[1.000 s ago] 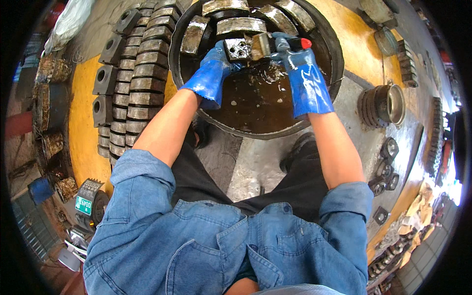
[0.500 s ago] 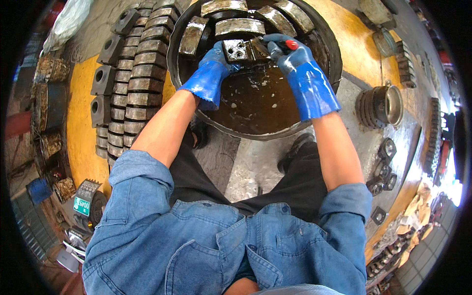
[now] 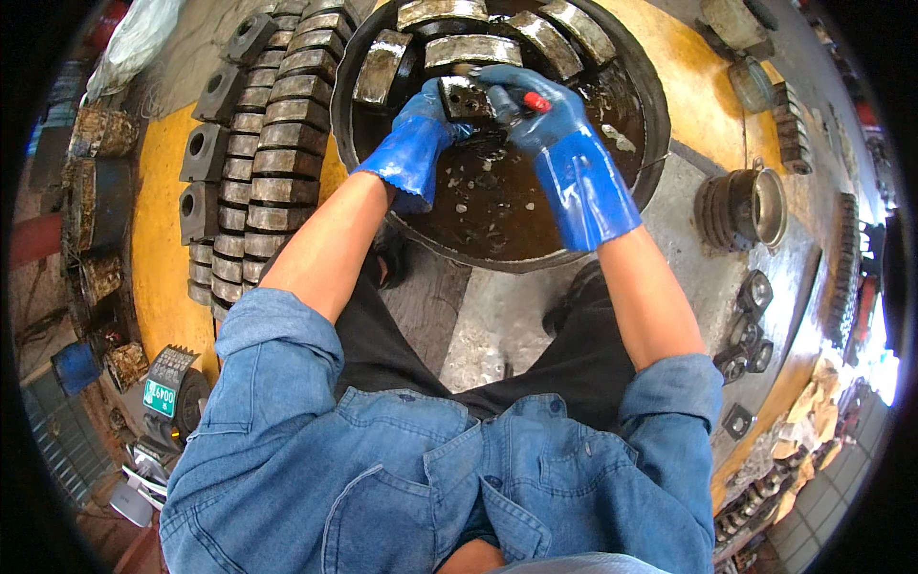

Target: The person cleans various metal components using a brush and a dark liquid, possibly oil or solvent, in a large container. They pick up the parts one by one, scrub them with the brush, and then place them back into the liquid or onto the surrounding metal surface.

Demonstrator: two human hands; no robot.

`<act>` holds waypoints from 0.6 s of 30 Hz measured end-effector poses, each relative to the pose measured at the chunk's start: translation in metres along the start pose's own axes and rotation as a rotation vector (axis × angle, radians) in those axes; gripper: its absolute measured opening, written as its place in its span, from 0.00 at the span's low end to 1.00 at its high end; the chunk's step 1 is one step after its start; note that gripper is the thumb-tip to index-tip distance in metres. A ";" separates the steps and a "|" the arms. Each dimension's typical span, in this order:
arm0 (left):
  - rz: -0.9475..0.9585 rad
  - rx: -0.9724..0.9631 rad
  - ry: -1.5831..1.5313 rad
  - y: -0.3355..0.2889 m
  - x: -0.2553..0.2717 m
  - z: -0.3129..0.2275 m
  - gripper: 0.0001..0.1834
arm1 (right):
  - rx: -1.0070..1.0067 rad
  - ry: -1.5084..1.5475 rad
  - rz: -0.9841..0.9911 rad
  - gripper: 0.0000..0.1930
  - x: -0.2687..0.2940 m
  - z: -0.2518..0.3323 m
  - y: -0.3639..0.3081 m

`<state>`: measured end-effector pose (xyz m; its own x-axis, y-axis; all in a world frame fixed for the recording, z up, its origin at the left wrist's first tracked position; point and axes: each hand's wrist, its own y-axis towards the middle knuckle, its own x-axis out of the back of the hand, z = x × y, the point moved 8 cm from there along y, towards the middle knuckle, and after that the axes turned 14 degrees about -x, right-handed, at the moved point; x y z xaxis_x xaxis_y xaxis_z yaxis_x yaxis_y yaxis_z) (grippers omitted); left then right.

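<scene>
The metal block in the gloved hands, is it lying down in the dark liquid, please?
No, the metal block is held above the liquid in the basin by the left hand.

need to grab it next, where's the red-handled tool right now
In the head view, the red-handled tool is in the right hand, over the round basin at top centre, beside the metal block held by the left hand.

Both hands [image 3: 421,134] wear blue gloves; the tool handle [image 3: 535,100] is red, the basin liquid [image 3: 488,206] dark brown, the floor [image 3: 158,239] yellow.
</scene>
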<state>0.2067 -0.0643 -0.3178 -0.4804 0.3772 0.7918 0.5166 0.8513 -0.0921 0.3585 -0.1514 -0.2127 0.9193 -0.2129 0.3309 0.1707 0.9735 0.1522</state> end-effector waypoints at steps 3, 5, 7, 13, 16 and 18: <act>-0.009 -0.006 0.004 0.010 -0.012 0.021 0.56 | 0.043 -0.026 -0.001 0.09 -0.003 0.006 0.003; -0.012 -0.026 0.046 0.013 -0.017 0.023 0.56 | -0.038 -0.055 -0.033 0.09 0.017 -0.014 0.013; -0.002 -0.019 0.043 0.011 -0.018 0.020 0.56 | -0.117 -0.036 -0.111 0.09 0.046 -0.031 0.011; 0.010 -0.020 0.012 0.019 -0.023 0.037 0.57 | -0.588 -0.270 -0.179 0.11 0.116 -0.137 -0.010; 0.050 0.087 0.041 0.014 -0.013 0.008 0.57 | -0.720 -0.174 -0.166 0.11 0.119 -0.216 -0.019; 0.052 0.143 0.087 0.007 -0.009 0.008 0.57 | -0.727 -0.149 -0.173 0.11 0.116 -0.203 -0.017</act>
<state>0.2088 -0.0590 -0.3300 -0.3898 0.3941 0.8323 0.4301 0.8771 -0.2139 0.5339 -0.1755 -0.3662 0.8092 -0.3263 0.4886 0.5462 0.7240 -0.4212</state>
